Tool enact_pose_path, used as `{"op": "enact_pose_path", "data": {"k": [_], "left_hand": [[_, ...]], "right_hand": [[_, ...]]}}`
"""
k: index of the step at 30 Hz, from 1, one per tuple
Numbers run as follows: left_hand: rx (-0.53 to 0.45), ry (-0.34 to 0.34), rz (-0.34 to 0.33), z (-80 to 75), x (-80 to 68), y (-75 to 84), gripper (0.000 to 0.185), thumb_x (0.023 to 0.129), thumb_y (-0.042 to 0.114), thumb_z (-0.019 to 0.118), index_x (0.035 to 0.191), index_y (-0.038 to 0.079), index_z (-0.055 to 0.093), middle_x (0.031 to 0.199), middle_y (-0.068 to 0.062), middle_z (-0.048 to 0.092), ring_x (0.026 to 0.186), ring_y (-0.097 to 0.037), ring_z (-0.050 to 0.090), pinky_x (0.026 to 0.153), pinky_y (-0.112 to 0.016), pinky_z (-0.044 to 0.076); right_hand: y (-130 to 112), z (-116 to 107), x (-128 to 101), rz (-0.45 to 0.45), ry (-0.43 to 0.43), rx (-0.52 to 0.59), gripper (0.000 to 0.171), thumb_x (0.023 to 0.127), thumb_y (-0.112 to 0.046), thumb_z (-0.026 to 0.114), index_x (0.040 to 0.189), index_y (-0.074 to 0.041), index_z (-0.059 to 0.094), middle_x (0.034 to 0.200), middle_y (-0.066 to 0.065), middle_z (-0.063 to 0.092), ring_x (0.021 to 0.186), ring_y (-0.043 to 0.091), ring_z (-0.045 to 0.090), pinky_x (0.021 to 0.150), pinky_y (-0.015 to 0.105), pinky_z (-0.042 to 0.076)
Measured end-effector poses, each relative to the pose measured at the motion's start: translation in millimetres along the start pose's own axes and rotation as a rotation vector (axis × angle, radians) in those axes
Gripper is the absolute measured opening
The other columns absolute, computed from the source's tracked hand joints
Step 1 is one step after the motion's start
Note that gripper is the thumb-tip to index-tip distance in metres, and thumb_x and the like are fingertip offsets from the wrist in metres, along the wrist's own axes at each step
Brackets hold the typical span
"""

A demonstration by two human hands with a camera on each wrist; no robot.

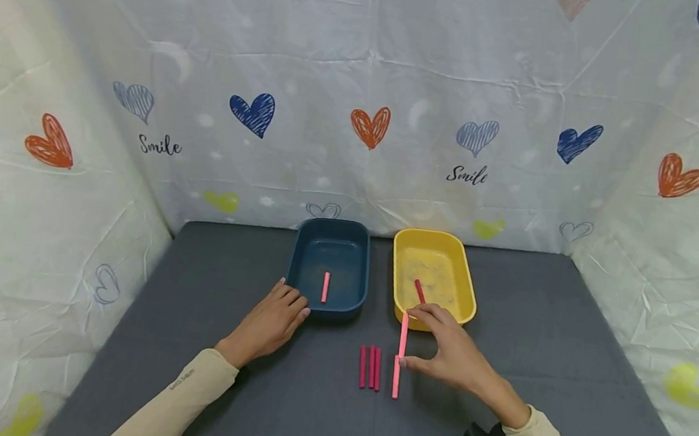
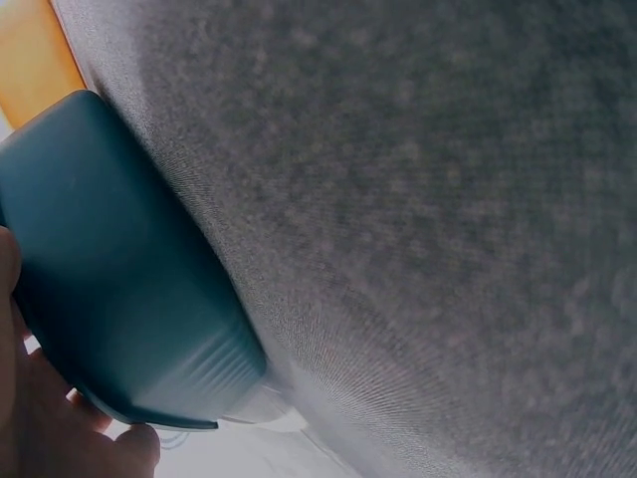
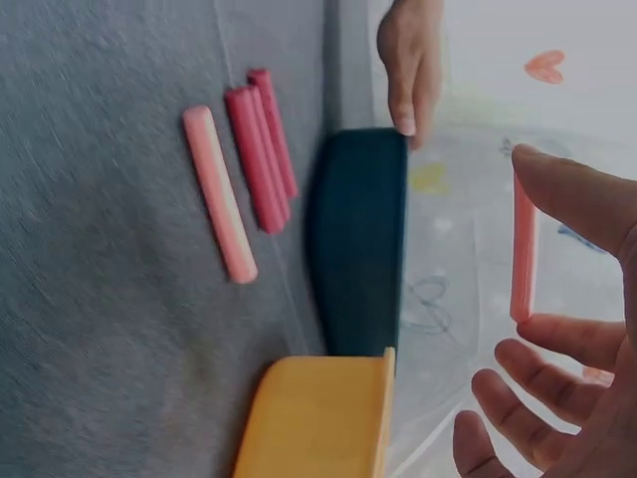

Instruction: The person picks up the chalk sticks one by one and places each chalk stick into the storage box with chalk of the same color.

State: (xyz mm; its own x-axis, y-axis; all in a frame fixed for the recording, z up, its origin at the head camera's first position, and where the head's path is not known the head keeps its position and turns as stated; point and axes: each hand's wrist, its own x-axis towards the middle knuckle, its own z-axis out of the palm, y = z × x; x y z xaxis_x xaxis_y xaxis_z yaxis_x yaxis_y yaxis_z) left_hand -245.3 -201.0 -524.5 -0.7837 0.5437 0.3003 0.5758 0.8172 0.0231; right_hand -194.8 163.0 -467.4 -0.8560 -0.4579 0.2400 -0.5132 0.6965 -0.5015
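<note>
My right hand (image 1: pixel 425 340) pinches a light pink stick (image 1: pixel 404 333) by its two ends, between thumb and forefinger, just in front of the yellow tray (image 1: pixel 466 289). The right wrist view shows that stick (image 3: pixel 523 249) held clear of the mat. A red stick (image 1: pixel 419 291) lies in the yellow tray. My left hand (image 1: pixel 277 314) lies flat on the mat, fingertips touching the near left corner of the blue tray (image 1: pixel 303 256), which holds one pink stick (image 1: pixel 325 286). Three dark red sticks (image 1: pixel 370 368) and another light pink stick (image 1: pixel 396 380) lie on the grey mat.
The grey mat (image 1: pixel 568 344) is walled on three sides by white cloth printed with hearts (image 1: pixel 369 125). The two trays stand side by side at the back middle. In the left wrist view the blue tray's wall (image 2: pixel 109 279) fills the left side.
</note>
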Motion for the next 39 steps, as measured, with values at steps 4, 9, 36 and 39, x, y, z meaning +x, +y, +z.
{"op": "enact_pose_path", "data": {"k": [4,9,36,39], "left_hand": [[0.004,0.005,0.003,1.7,-0.5,-0.4,0.024,0.105,0.028,0.045,0.101,0.012,0.062,0.103,-0.007,0.061,0.106,-0.025,0.057,0.117,-0.055,0.029],[0.010,0.018,0.015,1.8,0.1,-1.7,0.023,0.105,0.028,0.046,0.101,0.012,0.062,0.101,-0.006,0.061,0.105,-0.025,0.057,0.116,-0.055,0.031],[-0.002,0.019,0.012,0.3,-3.0,-1.4,0.023,0.105,0.028,0.046,0.103,0.012,0.063,0.102,-0.007,0.061,0.105,-0.026,0.057,0.117,-0.055,0.030],[-0.001,0.012,0.012,0.7,-2.7,-1.0,0.023,0.105,0.028,0.045,0.103,0.012,0.062,0.102,-0.007,0.060,0.105,-0.026,0.057,0.117,-0.055,0.029]], "right_hand": [[1.8,-4.3,8.1,-0.017,0.008,-0.008,0.079,0.073,-0.045,0.085,0.138,-0.014,0.053,0.137,0.004,0.052,0.125,0.025,0.052,0.101,0.049,0.049],[2.1,-11.8,20.8,-0.018,0.013,0.017,0.080,0.074,-0.044,0.084,0.140,-0.014,0.052,0.142,0.008,0.049,0.124,0.029,0.051,0.099,0.050,0.049],[-19.1,-18.0,91.7,-0.047,0.006,-0.006,0.081,0.076,-0.049,0.081,0.142,-0.013,0.051,0.139,0.008,0.051,0.120,0.025,0.054,0.103,0.047,0.047],[-22.4,-18.0,96.0,-0.034,-0.008,-0.009,0.081,0.076,-0.050,0.081,0.142,-0.014,0.051,0.141,0.009,0.050,0.124,0.026,0.052,0.105,0.047,0.047]]}}
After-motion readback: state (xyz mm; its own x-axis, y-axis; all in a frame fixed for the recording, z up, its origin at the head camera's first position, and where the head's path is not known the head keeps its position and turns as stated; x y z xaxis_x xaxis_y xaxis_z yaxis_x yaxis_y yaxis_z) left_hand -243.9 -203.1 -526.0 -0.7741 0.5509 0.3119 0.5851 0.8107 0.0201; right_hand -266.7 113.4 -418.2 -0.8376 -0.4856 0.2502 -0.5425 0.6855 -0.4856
